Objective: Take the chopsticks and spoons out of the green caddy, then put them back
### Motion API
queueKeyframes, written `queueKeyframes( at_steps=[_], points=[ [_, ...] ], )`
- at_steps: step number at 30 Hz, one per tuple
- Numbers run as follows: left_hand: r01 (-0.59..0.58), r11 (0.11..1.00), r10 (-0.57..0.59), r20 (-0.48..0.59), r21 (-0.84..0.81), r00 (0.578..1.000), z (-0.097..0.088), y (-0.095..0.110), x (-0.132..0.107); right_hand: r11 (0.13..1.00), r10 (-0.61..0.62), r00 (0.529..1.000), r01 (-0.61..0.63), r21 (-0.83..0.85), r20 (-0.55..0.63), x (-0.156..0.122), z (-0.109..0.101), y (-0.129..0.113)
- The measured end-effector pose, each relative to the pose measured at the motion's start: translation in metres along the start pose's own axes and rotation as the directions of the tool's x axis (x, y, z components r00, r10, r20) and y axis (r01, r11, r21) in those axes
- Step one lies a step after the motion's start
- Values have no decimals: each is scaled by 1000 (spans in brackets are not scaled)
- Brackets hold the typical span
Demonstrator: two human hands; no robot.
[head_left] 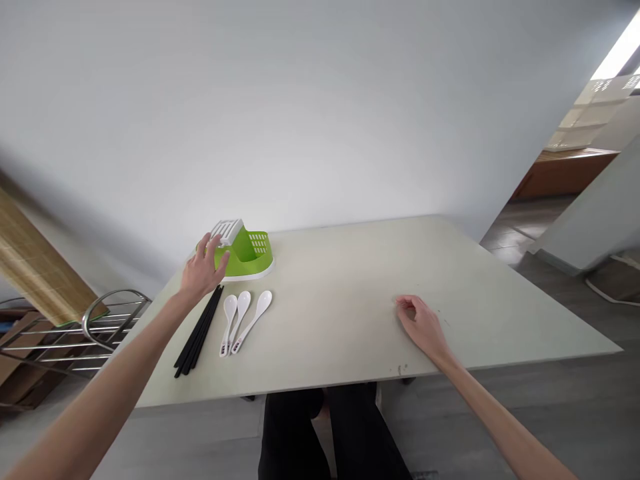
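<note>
At the table's back left stands a green utensil holder [247, 263] with a white slotted top and a lattice basket side. My left hand [203, 267] is over its left end, fingers spread and nothing gripped; whether the fingertips touch it I cannot tell. Just below that hand lies a bundle of black chopsticks [197, 337], and to their right are three white soup spoons [243, 303], bowls pointing away from me. Far to the right, my right hand [423, 327] rests on the tabletop with loosely curled fingers, a gap by the thumb and nothing held.
The pale table [340, 320] backs onto a plain wall [320, 120]. Left of it are a metal rack [110, 327] and a leaning bamboo mat roll [43, 260]. My legs [315, 433] are under the front edge. A doorway lies at the far right.
</note>
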State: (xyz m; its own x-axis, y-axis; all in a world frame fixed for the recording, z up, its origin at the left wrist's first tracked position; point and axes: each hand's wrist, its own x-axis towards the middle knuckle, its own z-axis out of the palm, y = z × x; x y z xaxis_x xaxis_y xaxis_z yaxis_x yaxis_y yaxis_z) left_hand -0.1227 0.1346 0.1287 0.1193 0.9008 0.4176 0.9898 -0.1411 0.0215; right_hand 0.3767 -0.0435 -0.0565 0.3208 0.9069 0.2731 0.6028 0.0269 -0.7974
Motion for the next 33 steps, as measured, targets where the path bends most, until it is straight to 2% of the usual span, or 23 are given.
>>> queueKeyframes(
  at_steps=[5, 9, 11, 13, 14, 15, 17, 19, 20, 22, 27, 31, 33],
  points=[
    [-25, 1000, 24, -50, -11, 998, 6, 2, 0, 999, 39, 999, -38, 28, -5, -2, -3, -4],
    [-48, 995, 45, -46, -85, 998, -3, -1, -3, 996, 81, 997, -81, 45, -10, -5, -6, -5],
    [-19, 992, 2, -138, -125, 990, -8, -7, -14, 995, 91, 996, -91, 47, -2, -6, -7, -6],
    [74, 985, -104, -195, -158, 975, -6, -18, -35, 995, 94, 996, -94, 43, 4, -7, -7, -6],
    [126, 977, -156, -170, -171, 973, -2, -26, -49, 995, 96, 995, -97, 40, 3, -7, -7, -6],
    [154, 972, -171, -81, -180, 982, 5, -34, -64, 994, 99, 995, -99, 37, 2, -8, -7, -5],
    [143, 972, -127, 94, -187, 987, 22, -52, -97, 994, 105, 994, -105, 35, 9, -8, -7, -5],
    [172, 972, -138, 207, -159, 969, 39, -69, -126, 993, 115, 993, -115, 34, 19, -9, -7, -4],
    [199, 969, -157, 256, -146, 954, 45, -74, -137, 993, 116, 993, -117, 32, 24, -9, -7, -4],
    [239, 963, -196, 286, -123, 938, 50, -80, -154, 993, 116, 993, -117, 26, 29, -9, -7, -3],
    [242, 970, -236, 182, -13, 955, 35, -77, -165, 990, 141, 989, -142, 19, 45, -11, -8, -3],
    [219, 953, -266, 238, 208, 934, 23, -79, -159, 988, 151, 987, -151, -1, 44, -12, -9, -4],
    [166, 922, -274, 285, 350, 919, 21, -83, -154, 991, 131, 991, -131, -9, 29, -13, -9, -4]
  ],
)
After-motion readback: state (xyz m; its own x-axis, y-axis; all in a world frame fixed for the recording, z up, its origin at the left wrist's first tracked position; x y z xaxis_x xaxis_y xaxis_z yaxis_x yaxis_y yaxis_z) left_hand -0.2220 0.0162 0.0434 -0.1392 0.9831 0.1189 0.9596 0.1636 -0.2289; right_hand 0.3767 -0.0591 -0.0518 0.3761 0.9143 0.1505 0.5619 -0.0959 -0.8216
